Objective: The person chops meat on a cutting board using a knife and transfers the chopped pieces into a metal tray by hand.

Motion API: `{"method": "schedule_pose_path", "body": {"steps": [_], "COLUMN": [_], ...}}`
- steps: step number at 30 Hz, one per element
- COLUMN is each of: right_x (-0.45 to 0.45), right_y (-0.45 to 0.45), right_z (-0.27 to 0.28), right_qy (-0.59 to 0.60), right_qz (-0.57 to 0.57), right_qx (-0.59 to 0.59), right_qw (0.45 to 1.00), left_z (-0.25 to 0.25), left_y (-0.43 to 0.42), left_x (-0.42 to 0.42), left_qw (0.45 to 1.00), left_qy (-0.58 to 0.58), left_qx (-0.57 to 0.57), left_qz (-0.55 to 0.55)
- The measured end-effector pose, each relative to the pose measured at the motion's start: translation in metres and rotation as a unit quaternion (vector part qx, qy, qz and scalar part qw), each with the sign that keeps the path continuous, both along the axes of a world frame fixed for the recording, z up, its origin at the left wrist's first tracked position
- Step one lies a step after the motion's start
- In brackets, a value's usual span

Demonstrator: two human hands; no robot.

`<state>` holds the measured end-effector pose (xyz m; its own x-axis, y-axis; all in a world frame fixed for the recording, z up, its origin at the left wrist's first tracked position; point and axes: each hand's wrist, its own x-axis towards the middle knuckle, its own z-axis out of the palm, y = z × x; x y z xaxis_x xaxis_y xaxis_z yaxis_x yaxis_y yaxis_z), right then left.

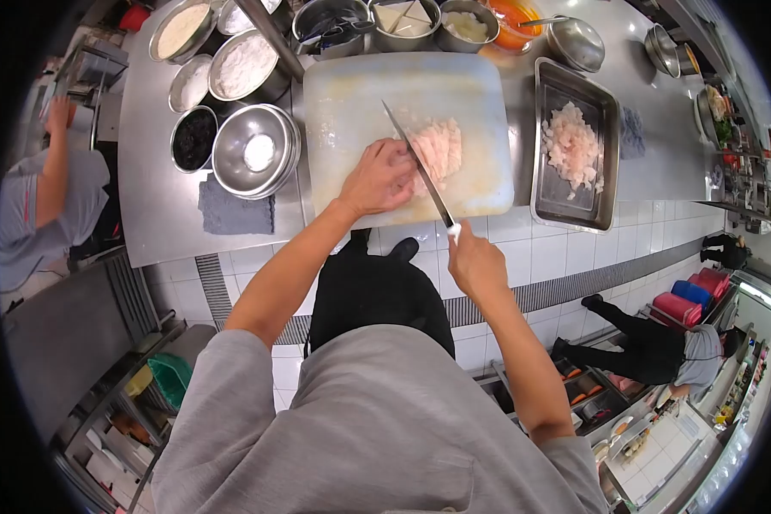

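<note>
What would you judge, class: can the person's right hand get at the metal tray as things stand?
Probably yes: nothing tall stands between the right hand and the metal tray, though the hand grips a kitchen knife it would likely have to put down.

A long knife (427,182) lies slantwise over pale pink pieces (443,152) on a cutting board (347,90).
The right hand (477,264) grips its white handle, the tip pointing to eleven o'clock; the left hand (379,177), fingers bent, rests at the pieces' nine o'clock side, close by the blade. With the board as dial, a steel tray (561,201) of similar cut pieces (571,146) sits at three o'clock on the worktop (156,197), stacked steel bowls (231,146) at nine, a grey cloth (236,214) at eight.
</note>
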<state>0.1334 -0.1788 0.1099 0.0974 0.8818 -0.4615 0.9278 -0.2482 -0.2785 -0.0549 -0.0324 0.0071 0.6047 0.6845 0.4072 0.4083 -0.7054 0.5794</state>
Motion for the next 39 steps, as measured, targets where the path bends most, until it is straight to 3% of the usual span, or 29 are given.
{"method": "schedule_pose_path", "body": {"steps": [6,8,11,17,21,27,30,33,36,39], "right_x": [0.0,0.006,-0.003,0.01,0.002,0.005,0.003,-0.002,-0.008,-0.005], "right_y": [0.009,-0.005,0.009,-0.011,-0.004,0.019,-0.003,-0.012,0.005,0.008], "right_z": [0.005,0.014,-0.023,-0.013,-0.05,-0.006,0.013,0.013,-0.012,0.001], "right_qy": [-0.004,-0.02,0.014,-0.005,0.017,0.008,0.004,0.009,0.013,0.0], "right_qz": [0.016,0.012,-0.001,0.017,-0.005,0.021,0.019,-0.003,0.018,0.03], "right_qx": [0.016,-0.048,0.0,-0.027,0.004,0.033,0.017,-0.02,0.028,0.033], "right_qw": [1.0,0.999,1.0,0.999,1.0,0.999,1.0,1.0,0.999,0.999], "left_z": [-0.002,-0.003,-0.001,0.001,0.0,-0.003,0.001,0.002,-0.001,-0.002], "left_y": [0.0,0.0,0.0,0.0,-0.004,-0.005,-0.006,-0.004,-0.008,-0.005], "left_x": [0.002,0.001,0.002,0.001,0.001,-0.004,-0.007,-0.002,-0.004,-0.003], "left_qw": [1.0,1.0,1.0,1.0,0.999,0.998,0.999,1.0,1.0,1.0], "left_qy": [0.01,0.003,0.001,0.009,0.01,-0.039,-0.022,-0.016,-0.011,-0.003], "left_qx": [-0.016,-0.019,-0.013,-0.026,-0.023,-0.041,0.022,0.007,-0.001,-0.002], "left_qz": [0.008,0.004,0.008,0.015,0.023,0.023,0.031,0.024,0.025,0.024]}}
